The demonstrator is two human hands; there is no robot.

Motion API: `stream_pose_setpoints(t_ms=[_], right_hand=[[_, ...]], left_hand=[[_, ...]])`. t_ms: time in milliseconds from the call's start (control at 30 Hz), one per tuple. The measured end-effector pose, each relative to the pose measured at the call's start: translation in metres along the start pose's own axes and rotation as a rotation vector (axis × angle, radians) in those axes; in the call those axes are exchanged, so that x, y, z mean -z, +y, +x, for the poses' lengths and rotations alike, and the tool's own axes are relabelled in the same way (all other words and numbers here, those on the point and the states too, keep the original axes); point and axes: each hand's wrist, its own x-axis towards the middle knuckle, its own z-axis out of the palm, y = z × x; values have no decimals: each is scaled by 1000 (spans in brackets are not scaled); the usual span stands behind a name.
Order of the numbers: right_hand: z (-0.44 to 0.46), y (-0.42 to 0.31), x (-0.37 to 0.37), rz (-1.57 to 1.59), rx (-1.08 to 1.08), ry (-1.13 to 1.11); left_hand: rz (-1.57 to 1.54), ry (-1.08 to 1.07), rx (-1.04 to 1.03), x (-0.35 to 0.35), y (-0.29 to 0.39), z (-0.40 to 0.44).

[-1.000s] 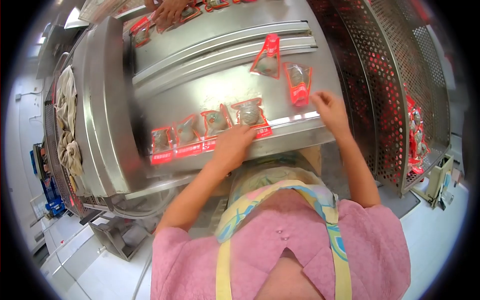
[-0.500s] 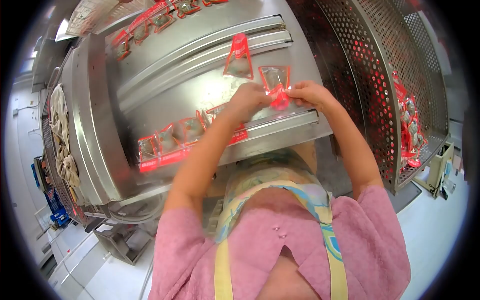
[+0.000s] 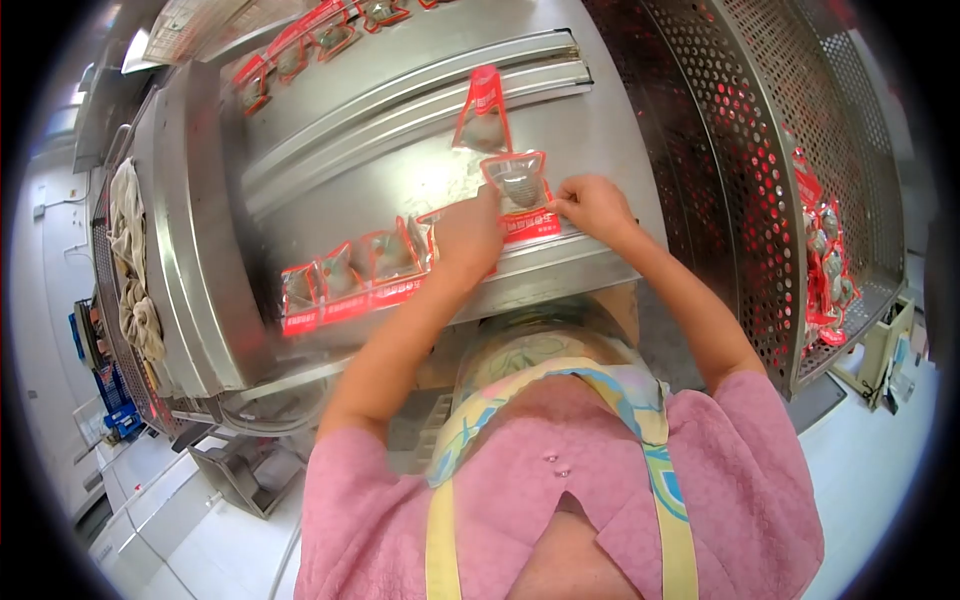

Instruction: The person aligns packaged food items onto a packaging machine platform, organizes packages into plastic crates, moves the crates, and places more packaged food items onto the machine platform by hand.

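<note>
A clear food pouch with a red printed band (image 3: 520,187) lies flat on the metal table, its band along the front sealing bar. My right hand (image 3: 597,208) is closed, with thumb and finger pinching the pouch's right edge. At the pouch's left edge is my left hand (image 3: 468,232), closed, its fingertips partly hidden. A row of similar filled pouches (image 3: 342,272) lies to the left, red bands toward me; my left hand and forearm cover the row's right end. Another filled pouch (image 3: 484,118) lies just beyond the held one, red end pointing away.
Two metal bars (image 3: 420,110) cross the table's middle. More pouches (image 3: 330,38) line the far side. On the right stands a perforated metal crate (image 3: 720,170) with a heap of pouches (image 3: 825,260) inside. A steel housing (image 3: 190,230) borders the left, with cloths (image 3: 135,270) beyond.
Both hands have moved left with the pouch, toward the row. The pouch's red band, crumpled before, now lies flat and wide along the front bar.
</note>
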Motion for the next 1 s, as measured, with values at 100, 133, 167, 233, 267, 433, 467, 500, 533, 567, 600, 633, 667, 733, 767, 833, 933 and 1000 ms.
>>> stream_pose_setpoints(t_ms=[100,133,167,233,267,433,467,500,533,567,600,633,667,733,767,833,933,1000], right_hand=[[-3,1,-5,-46,61,54],[-3,4,-3,-13,58,-25],[-1,10,1,21,56,-105],[4,16,7,46,42,-245],[6,16,10,36,29,-305],[11,12,14,27,-10,-391],[12,9,15,-3,-11,-407],[13,5,17,-32,-12,-423],[14,1,20,-59,-5,-434],[15,-1,24,-85,1,-446],[15,-3,25,-111,6,-459],[20,-2,26,-162,-10,-429],[30,0,29,-214,-24,-399],[46,-1,31,-85,6,-150],[51,-4,30,98,48,67],[68,-30,27,167,256,244],[92,-64,15,244,350,302],[107,-68,20,291,198,93]], left_hand=[[63,7,-3,-6,-2,1],[55,-14,-9,1,0,-1],[48,-34,-15,5,-1,-2],[25,-77,-21,2,-7,1],[14,-98,-26,1,-8,3],[-45,33,38,3,0,8],[-24,63,40,2,-1,9],[13,57,30,-4,-4,9],[51,51,19,-11,-7,10],[88,45,7,-17,-9,11],[69,34,29,-11,-6,8],[49,24,52,-1,1,1],[29,15,75,4,4,-4],[-80,279,-164,1,5,-20],[-133,408,-283,-2,5,-30],[-144,328,-414,-3,11,-44],[-79,307,-553,-27,4,-44],[-1,270,-585,-33,-3,-42]])
